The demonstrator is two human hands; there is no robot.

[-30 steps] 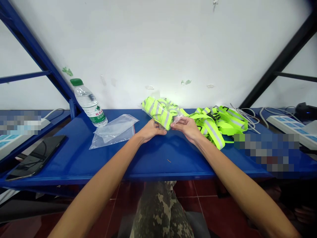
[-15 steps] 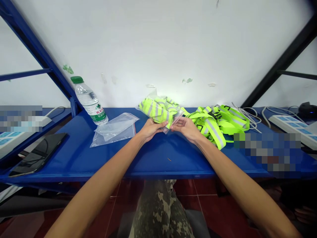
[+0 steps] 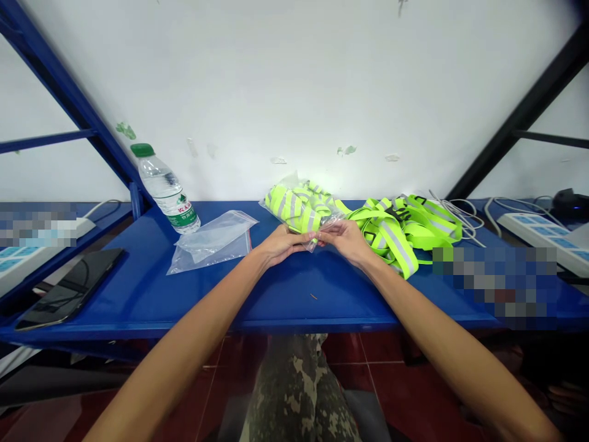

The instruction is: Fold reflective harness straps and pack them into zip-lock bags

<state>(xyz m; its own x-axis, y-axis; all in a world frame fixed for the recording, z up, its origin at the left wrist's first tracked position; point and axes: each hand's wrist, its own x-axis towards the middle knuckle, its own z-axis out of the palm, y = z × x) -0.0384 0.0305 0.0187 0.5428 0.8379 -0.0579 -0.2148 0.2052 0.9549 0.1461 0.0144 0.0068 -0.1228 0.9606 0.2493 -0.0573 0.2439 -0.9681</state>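
Note:
A clear plastic bag [image 3: 294, 205] in the middle of the blue table is stuffed with a folded neon-yellow reflective strap with grey stripes. My left hand [image 3: 286, 244] pinches the bag's near edge from the left. From the right, my right hand [image 3: 341, 238] pinches the same edge, its thumb and fingertips meeting those of the left. To the right of the bag lies a loose heap of neon-yellow reflective straps [image 3: 398, 230] with black buckles. Flat zip bags [image 3: 214, 239] lie left of my hands.
A water bottle [image 3: 168, 190] with a green cap stands at the back left, near the blue frame. A black phone [image 3: 69, 288] lies at the left. White cables [image 3: 464, 221] and a power strip [image 3: 547, 239] are at the right. The wall [image 3: 294, 92] rises behind the table.
My hands have come together along the bag's near edge, the left thumb sliding toward the right hand. The filled bag has shifted slightly right and lies a little flatter.

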